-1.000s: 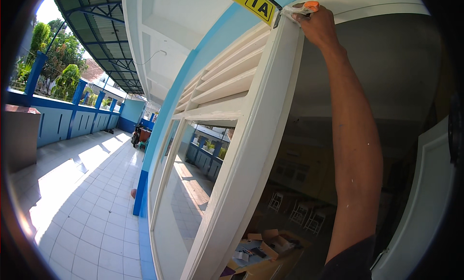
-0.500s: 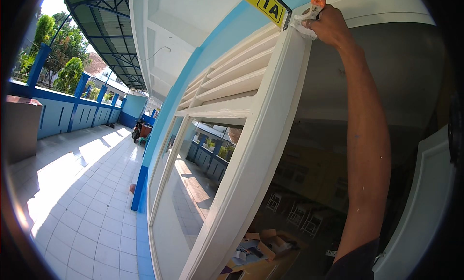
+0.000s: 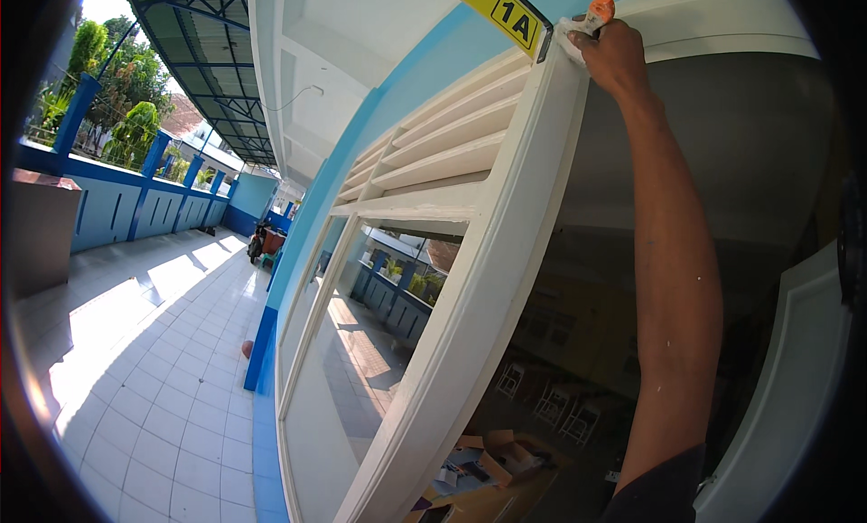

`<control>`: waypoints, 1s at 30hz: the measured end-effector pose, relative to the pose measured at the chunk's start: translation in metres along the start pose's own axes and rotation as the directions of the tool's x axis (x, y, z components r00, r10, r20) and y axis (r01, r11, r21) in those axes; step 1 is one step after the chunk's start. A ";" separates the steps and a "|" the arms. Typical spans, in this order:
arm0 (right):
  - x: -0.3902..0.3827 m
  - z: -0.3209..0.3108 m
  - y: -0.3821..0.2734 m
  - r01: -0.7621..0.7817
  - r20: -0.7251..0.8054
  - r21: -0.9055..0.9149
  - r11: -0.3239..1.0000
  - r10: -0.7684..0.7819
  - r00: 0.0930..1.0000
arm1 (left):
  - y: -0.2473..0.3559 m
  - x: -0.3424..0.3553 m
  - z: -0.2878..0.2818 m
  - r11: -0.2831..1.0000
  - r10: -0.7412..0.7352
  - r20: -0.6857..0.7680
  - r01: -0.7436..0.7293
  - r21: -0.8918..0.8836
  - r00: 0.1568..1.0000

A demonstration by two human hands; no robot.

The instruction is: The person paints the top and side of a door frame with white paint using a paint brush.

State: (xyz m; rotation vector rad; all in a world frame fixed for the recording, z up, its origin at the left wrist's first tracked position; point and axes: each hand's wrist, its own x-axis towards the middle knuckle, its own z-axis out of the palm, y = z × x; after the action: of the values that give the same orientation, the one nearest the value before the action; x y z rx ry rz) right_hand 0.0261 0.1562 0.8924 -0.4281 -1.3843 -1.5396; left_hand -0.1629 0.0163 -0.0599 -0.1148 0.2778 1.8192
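My right hand [image 3: 616,57] is raised high at the upper right, its fingers closed round a paintbrush [image 3: 601,12] with an orange handle end and a white-smeared lower part. The brush's white end is at the top corner of the white door frame [image 3: 519,193], just right of a yellow sign [image 3: 492,10] with a black border. My fingers partly hide the bristles. A few pale specks dot my right forearm. My left hand is out of view.
Left of the frame are white louvres [image 3: 442,153] and a glass window pane [image 3: 397,288]. Through the dark doorway stand stools [image 3: 578,424] and an open cardboard box [image 3: 508,460]. A white door leaf [image 3: 781,378] stands at right. A tiled walkway [image 3: 181,406] runs along the left.
The whole view has shifted slightly. My right hand, still gripping the paintbrush, has moved a little left and up against the frame's corner.
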 end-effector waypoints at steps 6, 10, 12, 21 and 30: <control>-0.016 -0.042 -0.022 -0.205 0.172 0.119 0.971 0.183 0.968 | -0.007 -0.001 0.006 1.000 0.008 -0.005 -0.008 -0.009 1.000; -0.014 -0.048 -0.007 -0.182 -0.101 0.162 0.970 0.200 0.975 | -0.008 0.030 -0.024 0.983 -0.024 0.116 0.044 -0.176 0.993; -0.007 -0.050 0.002 -0.082 -0.310 0.173 0.982 0.133 0.941 | -0.012 0.046 -0.024 0.999 0.020 0.093 -0.015 -0.049 0.995; 0.020 -0.006 -0.027 -0.089 -0.423 0.150 0.985 0.145 0.894 | 0.027 0.081 -0.003 0.994 -0.074 0.118 0.084 -0.077 0.990; 0.035 0.025 -0.063 -0.114 -0.287 -0.058 0.992 0.093 0.953 | 0.096 0.141 -0.037 0.200 0.074 0.320 -0.329 0.923 0.944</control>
State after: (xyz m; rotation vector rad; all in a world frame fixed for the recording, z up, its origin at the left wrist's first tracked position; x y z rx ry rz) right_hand -0.0508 0.1557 0.8925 -0.3050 -1.0694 -1.5033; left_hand -0.2949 0.1158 -0.1149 1.0917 1.3206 1.5495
